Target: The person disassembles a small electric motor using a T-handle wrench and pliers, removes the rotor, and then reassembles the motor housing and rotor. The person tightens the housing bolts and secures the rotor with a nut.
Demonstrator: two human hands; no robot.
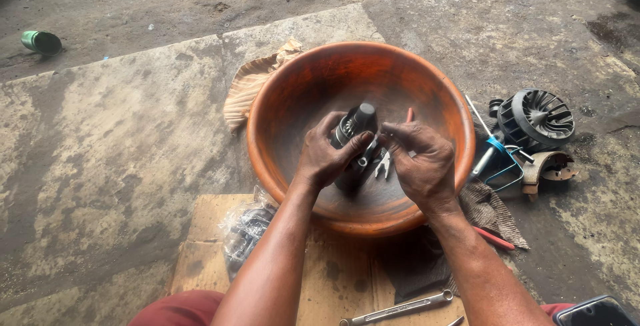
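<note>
Hands working over orange basin (267,99). My left hand (323,159) gripping dark cylindrical part (355,126), held above basin middle. My right hand (421,163) pinching small bit at its side, fingers narrow. Part looking half stripped; wrench (397,309), finned wheel (539,118) lying unused nearby.

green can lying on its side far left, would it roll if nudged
Probably. The green can lies on its side on rough concrete, so a nudge should roll it, though the gritty surface may stop it soon. It looks small and likely light.

A dark cylindrical metal part (355,129) stands tilted, held above the orange basin (300,93).
</note>
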